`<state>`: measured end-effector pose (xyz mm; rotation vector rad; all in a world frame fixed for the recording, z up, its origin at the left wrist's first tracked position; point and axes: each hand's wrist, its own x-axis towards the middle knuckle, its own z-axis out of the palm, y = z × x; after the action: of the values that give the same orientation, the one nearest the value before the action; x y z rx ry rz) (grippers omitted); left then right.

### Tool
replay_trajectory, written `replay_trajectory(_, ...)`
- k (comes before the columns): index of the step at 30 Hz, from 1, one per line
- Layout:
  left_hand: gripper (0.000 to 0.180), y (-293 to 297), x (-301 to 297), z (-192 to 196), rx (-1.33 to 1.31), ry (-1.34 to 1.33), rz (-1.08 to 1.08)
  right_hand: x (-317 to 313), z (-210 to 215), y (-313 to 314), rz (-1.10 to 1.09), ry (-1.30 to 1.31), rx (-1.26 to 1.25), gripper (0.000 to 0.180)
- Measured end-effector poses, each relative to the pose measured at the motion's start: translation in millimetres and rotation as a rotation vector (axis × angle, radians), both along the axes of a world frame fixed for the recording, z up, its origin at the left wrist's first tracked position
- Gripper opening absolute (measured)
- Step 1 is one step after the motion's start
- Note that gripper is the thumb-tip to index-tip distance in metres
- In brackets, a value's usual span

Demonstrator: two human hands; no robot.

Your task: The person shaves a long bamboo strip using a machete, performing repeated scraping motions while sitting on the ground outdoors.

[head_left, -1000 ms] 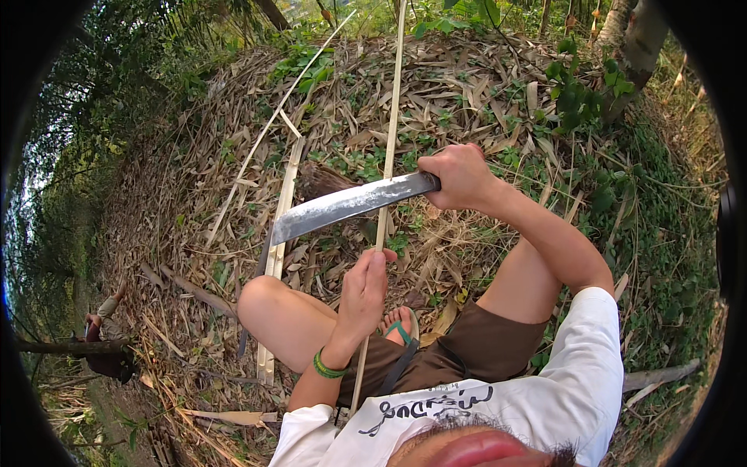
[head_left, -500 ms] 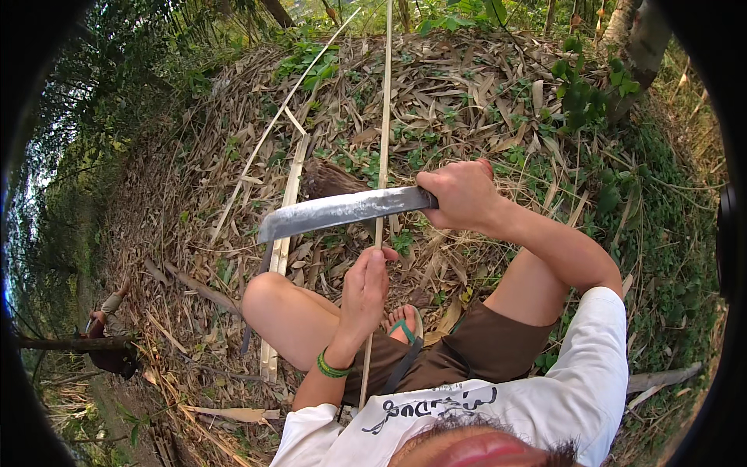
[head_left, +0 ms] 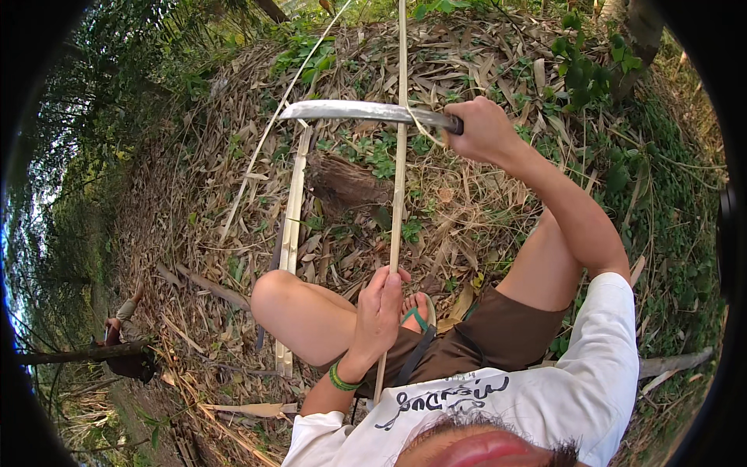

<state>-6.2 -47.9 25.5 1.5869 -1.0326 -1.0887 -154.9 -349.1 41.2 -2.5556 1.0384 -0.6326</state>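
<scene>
The left hand [head_left: 379, 315] sits in the lower middle of the frame, its grip closed around a thin bamboo strip [head_left: 398, 194] that runs up from the lap to the top edge. The right hand [head_left: 484, 128], in the upper right of centre, has its grip closed tight on the handle of a long machete [head_left: 366, 111]. The blade lies almost level across the upper middle of the frame and crosses the strip there; a thin curl of shaving seems to lift at the crossing point.

The person sits on ground covered with dry bamboo leaves [head_left: 233, 194], with a bare knee [head_left: 272, 292] to the left of the strip and a foot in a green sandal [head_left: 416, 311] just beside the left hand. A split bamboo pole [head_left: 292, 233] lies on the ground at the left.

I think the main danger is the blade slipping off the strip, because the strip is narrow and bends easily. If the blade jumps toward the body, the left hand, the knee and the foot lie in its way. Too much pressure could also cut the strip through.
</scene>
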Motion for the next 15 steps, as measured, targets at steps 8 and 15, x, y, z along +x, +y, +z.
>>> replay_trajectory(8,0.04,9.0,2.9,-12.3,0.06,0.094,0.037,6.5,-15.4,53.8,0.379,0.205,-0.164,0.017)
replay_trajectory(15,0.041,41.4,5.5,-16.9,0.139,0.277,-0.068,-27.4,-49.3,-47.6,-0.217,-0.004,-0.258,0.024)
